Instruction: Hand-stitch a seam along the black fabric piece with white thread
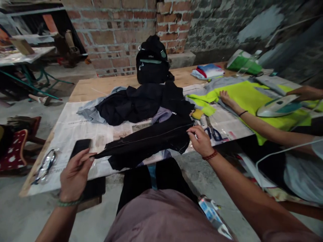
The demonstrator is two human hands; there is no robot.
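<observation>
A black cloth piece (148, 139), with a pale line running along it, is stretched between my two hands over the newspaper-covered table. My left hand (75, 171) pinches its narrow left end. At its wider right end, my right hand (201, 139) grips the edge between thumb and fingers. Just behind lies a heap of dark garments (133, 102), with a lilac-grey fabric (163, 115) showing from under it. A pair of scissors (213, 131) with dark blue handles rests right of my right hand, near a yellow block (197, 114).
A co-worker on the right presses a neon yellow garment (242, 97) with an iron (280, 106), its cord hanging near my right arm. A black backpack (152, 62) stands at the back. A phone (82, 146) and glasses (46, 164) lie at the left.
</observation>
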